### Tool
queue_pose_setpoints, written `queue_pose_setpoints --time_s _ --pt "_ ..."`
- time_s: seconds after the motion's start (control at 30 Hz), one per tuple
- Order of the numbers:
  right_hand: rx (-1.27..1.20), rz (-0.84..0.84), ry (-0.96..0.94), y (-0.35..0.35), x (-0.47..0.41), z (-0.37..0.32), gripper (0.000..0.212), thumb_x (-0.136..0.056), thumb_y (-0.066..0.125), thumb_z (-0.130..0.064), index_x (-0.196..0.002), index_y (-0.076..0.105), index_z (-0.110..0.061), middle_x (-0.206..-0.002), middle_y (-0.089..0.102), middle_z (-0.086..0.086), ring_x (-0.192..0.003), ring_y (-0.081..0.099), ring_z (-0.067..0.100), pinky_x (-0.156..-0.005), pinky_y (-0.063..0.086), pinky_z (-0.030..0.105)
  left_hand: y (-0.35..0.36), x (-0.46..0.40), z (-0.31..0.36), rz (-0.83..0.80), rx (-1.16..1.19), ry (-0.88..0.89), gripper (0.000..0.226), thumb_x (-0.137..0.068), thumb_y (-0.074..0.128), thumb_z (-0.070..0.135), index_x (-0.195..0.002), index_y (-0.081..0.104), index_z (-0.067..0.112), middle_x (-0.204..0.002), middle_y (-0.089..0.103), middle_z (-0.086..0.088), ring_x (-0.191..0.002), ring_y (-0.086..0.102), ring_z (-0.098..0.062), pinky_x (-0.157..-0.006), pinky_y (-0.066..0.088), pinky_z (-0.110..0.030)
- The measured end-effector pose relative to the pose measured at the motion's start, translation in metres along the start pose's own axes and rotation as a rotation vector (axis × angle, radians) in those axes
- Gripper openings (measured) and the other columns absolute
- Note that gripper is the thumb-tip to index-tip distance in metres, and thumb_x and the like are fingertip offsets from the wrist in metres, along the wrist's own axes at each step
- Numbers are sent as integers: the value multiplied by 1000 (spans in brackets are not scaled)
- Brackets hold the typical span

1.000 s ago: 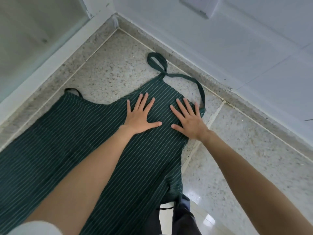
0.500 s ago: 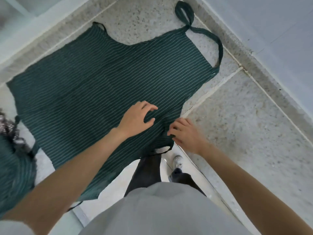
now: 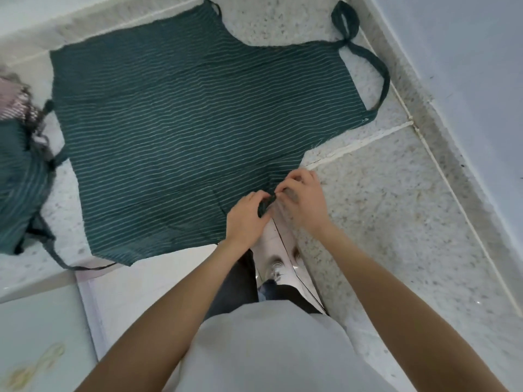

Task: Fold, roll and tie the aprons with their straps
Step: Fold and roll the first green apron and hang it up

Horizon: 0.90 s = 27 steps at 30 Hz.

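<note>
No longer pressing flat on the bib: left hand (image 3: 245,215) and right hand (image 3: 304,200) now pinching, seemingly, a dark waist strap (image 3: 266,205) at lower centre, dark green pinstriped cloth apron (image 3: 192,131) lying spread on speckled stone counter (image 3: 396,222), folding not yet beginning.

Green pinstriped apron (image 3: 181,131) spread flat on the speckled desk (image 3: 396,210).

Dark green cloth with thin pale stripes lies open and mostly smooth, its bib end toward 2 o'clock, where the neck strap (image 3: 379,72) loops out and twists into a small loop near the wall. A waist strap (image 3: 76,264) trails off the hem corner at 7 o'clock. At the near edge, around 5 o'clock, the other waist strap (image 3: 266,206) is bunched and lifted off the cloth. More green striped aprons (image 3: 19,176) sit heaped at 9 o'clock, blurred, just beside the spread one.
</note>
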State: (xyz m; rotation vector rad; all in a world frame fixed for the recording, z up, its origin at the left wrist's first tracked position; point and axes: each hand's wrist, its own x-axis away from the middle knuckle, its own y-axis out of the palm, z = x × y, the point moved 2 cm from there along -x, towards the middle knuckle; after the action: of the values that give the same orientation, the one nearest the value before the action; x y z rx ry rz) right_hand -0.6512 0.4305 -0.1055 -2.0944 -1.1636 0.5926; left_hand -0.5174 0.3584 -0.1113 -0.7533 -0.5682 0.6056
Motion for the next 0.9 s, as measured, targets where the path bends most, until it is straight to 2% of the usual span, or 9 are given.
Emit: queue_pose_setpoints --time_s 0.07,0.2,0.27,0.33,0.4,0.47,0.63,0.83,0.9 --pt "7 2 13 -7 -2 2 5 -81 69 -16 -85 69 -17 -96 54 3 -93 38 14 -83 33 25 -9 0 1 88 30 -60 24 -91 56 34 -111 59 22 -103 66 4 -93 61 -19 -71 45 -32" --pt "81 -32 112 -15 -10 6 10 -83 66 -12 -92 67 -16 -106 56 5 -102 44 22 -93 40 42 -33 6 -18 94 66 -147 24 -90 59 33 -108 63 19 -98 70 0 -92 63 -20 -72 43 -29" --pt "132 -95 -7 -13 -14 -9 26 -80 66 -11 -106 63 -14 -123 54 9 -115 45 29 -99 39 47 -45 12 -27 62 108 -145 25 -88 62 34 -106 65 18 -98 70 0 -95 63 -18 -74 45 -28" --pt "134 -221 -253 -9 -17 -36 45 -78 65 -11 -122 55 -14 -135 48 7 -123 43 28 -103 36 42 -55 12 -30 65 91 -110 25 -87 64 34 -106 65 18 -95 70 1 -91 64 -18 -73 47 -31" --pt "170 -391 -398 -4 -18 -66 51 -82 60 -11 -131 49 -19 -135 50 2 -119 47 22 -97 37 35 -66 11 -29 78 56 -83 27 -86 64 34 -108 65 19 -94 71 1 -88 64 -20 -68 43 -29" --pt "220 -483 -401 -2 -27 -83 44 -88 55 -11 -130 49 -23 -123 58 0 -106 55 21 -86 42 33 -73 12 -27 53 13 -63 30 -86 63 36 -110 64 18 -89 70 -1 -84 63 -23 -64 38 -27" --pt "83 -386 -460 -18 -54 -94 14 -89 59 -10 -100 66 -16 -97 67 -2 -84 64 19 -72 52 36 -74 32 -45 -109 53 -71 25 -83 67 35 -103 58 23 -74 57 10 -76 62 -20 -59 40 -29" --pt "145 -231 -314 -45 -85 -74 11 -88 65 -23 -96 69 -17 -92 69 -3 -79 63 16 -70 53 33 -101 63 -102 127 -91 -231 16 -86 60 29 -102 61 26 -94 67 5 -87 62 -23 -67 47 -32" --pt "150 -208 -251 -46 -93 -66 11 -86 67 -24 -94 69 -17 -87 68 -2 -74 61 15 -68 53 34 -119 73 -118 220 -108 -256 16 -86 61 28 -101 63 25 -92 68 4 -83 63 -24 -65 46 -31"
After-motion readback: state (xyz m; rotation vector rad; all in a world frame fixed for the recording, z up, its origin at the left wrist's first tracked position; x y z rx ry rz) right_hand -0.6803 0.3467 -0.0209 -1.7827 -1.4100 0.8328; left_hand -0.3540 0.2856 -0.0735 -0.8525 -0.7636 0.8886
